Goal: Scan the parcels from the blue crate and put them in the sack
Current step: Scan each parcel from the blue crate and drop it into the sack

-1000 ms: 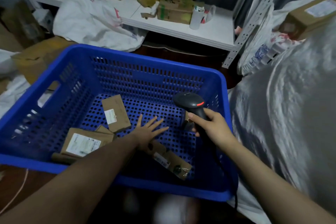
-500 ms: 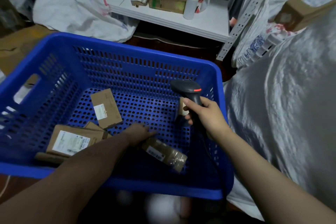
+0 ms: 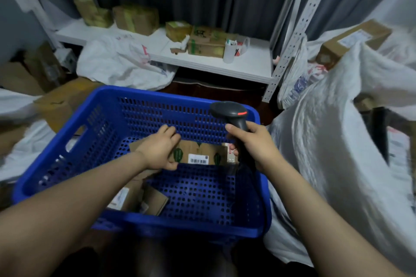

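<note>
My left hand (image 3: 161, 149) grips the left end of a brown parcel (image 3: 202, 153) with green marks and a white barcode label, held up above the blue crate (image 3: 144, 101). My right hand (image 3: 255, 141) grips the black barcode scanner (image 3: 231, 114) by its handle, just right of the parcel; its fingertips touch the parcel's right end. Two more brown parcels (image 3: 139, 198) lie in the crate's near left corner, partly hidden by my left forearm. The large white sack (image 3: 326, 153) stands right of the crate.
A low white shelf (image 3: 202, 65) behind the crate carries cardboard boxes and a white cup. Another white sack (image 3: 121, 63) slumps in front of it. Cardboard boxes (image 3: 60, 101) sit on the left. A perforated metal upright (image 3: 290, 47) rises at the back right.
My left hand has closed on a parcel at the crate's floor and lifted it up beside the scanner. The view has tilted upward.
</note>
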